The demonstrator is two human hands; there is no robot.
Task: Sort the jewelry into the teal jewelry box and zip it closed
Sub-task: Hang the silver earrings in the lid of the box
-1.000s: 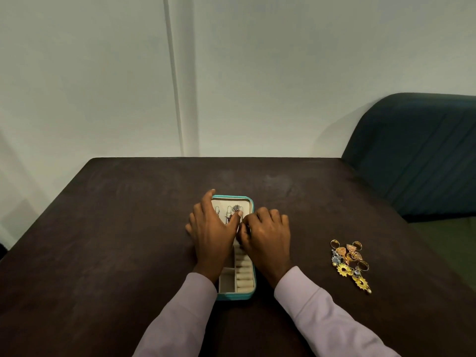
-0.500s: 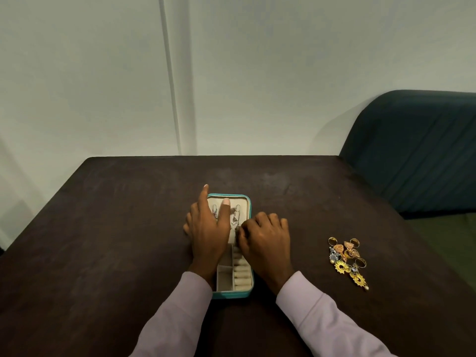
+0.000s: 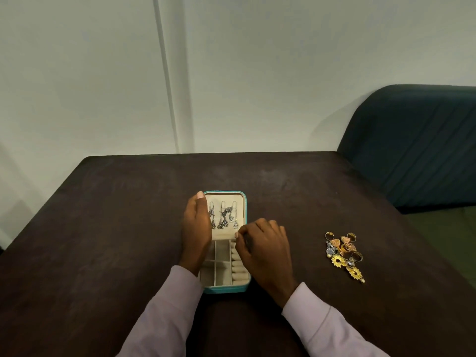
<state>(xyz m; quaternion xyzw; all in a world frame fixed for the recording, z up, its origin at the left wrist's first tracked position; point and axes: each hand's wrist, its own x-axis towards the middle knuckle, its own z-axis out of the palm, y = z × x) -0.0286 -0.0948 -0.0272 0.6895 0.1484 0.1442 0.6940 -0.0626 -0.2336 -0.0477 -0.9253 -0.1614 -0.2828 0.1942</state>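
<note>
Open teal zip-around jewelry box (image 3: pixel 246 210) sits mid-table. Left hand (image 3: pixel 195 228), fingers straight, steadies its left edge. Right hand (image 3: pixel 265 246) curled beside it; contents untellable. Loose gold rings and earrings (image 3: pixel 343 255) lie well right, unsorted.

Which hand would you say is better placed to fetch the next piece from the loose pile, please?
The right hand, probably: it sits at the box's right edge, on the pile's side, while the left hand lies along the box's left edge.
</note>
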